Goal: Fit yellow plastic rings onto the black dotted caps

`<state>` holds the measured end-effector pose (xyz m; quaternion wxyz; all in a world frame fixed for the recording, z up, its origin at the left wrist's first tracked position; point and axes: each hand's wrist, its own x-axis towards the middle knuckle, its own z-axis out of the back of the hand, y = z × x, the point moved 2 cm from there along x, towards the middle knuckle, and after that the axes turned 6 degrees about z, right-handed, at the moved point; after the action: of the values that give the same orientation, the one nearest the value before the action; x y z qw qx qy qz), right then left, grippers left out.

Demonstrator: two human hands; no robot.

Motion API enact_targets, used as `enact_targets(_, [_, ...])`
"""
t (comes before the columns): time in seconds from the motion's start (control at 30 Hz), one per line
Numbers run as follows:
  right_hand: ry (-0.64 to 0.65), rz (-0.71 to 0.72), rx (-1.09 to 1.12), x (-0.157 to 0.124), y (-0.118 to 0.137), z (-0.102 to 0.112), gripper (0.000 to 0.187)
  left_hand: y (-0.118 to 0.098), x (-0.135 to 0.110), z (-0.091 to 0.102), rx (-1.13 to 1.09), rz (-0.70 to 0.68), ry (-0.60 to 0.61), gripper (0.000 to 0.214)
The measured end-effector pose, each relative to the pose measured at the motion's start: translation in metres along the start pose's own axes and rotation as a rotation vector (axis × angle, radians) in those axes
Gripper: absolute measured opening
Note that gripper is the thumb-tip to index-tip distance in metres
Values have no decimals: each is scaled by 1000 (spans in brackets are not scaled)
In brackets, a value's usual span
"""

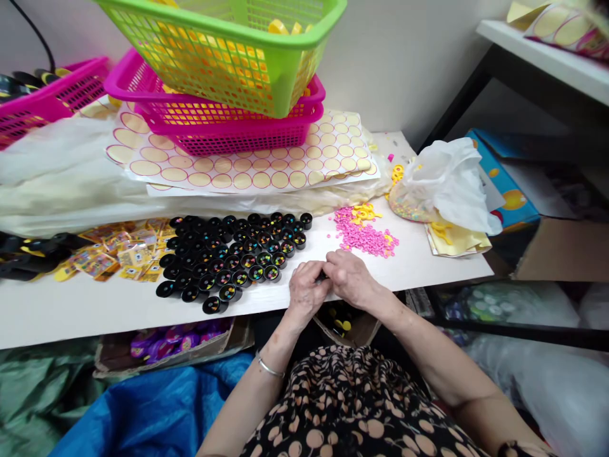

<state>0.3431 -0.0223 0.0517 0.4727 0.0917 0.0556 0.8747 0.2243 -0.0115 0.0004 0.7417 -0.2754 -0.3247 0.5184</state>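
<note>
At the table's front edge my left hand [307,290] and my right hand [351,278] meet, fingers curled together. Both grip a small black piece [323,275] that is mostly hidden by the fingers. To the left stand rows of small round black cups [228,292], several holding bright colored bits. Beyond my right hand lies a loose pile of small pink pieces [364,238], with yellow plastic parts [365,214] along its far side.
A green basket [280,70] of yellow parts sits on a pink basket [238,136], over sheets of round stickers [242,182]. Small printed packets [136,251] lie left of the cups. A white plastic bag [450,181] stands at right. Below the edge is an open box [340,317].
</note>
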Motion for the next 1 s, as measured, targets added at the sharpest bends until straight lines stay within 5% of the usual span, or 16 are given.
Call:
enact_targets(0.17, [76, 38, -10, 4, 6, 7, 14, 2, 1, 0, -7, -21, -7, 8])
enact_targets(0.3, [24, -48, 281, 5, -24, 9, 15, 4, 2, -2, 3, -23, 4, 20])
enact_targets(0.47, [-297, -645, 161, 14, -105, 12, 23, 5, 3, -2, 3, -29, -43, 27])
enact_targets(0.57, [-268, -880, 49, 21, -140, 8, 36, 5, 2, -2, 0, -21, -50, 27])
enact_targets(0.73, [-183, -881, 126, 29, -154, -4, 40, 7, 2, -3, -7, -27, -61, 29])
enact_targets(1.0, [-366, -656, 347, 29, -149, -16, 26, 5, 1, -1, -25, -37, -66, 27])
